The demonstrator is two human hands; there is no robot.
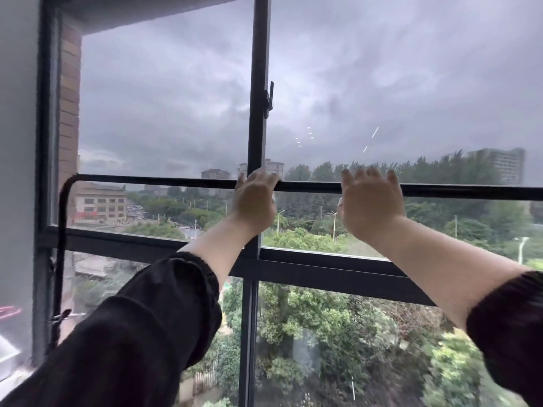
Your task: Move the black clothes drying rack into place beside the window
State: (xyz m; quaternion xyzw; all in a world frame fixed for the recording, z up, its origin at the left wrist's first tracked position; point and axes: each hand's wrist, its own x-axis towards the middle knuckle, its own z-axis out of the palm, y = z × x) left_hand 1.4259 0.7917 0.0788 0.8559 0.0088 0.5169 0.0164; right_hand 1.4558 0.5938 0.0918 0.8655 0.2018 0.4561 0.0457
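Note:
The black clothes drying rack (164, 181) stands right against the window (258, 69). Its top bar runs level across the glass from a rounded corner at the left to the right edge of view. The rack's left leg (60, 259) drops down along the window frame. My left hand (255, 201) sits on the top bar near the window's middle post, fingers hooked over it. My right hand (370, 202) holds the same bar a little further right, fingers over the top and thumb below. Black sleeves cover both forearms. The lower part of the rack is hidden.
A grey wall (17, 142) closes off the left side. The window handle (269, 98) sits on the middle post above my hands. A pink item (8, 312) and a white object (6, 356) show at the lower left edge. Trees and buildings lie outside.

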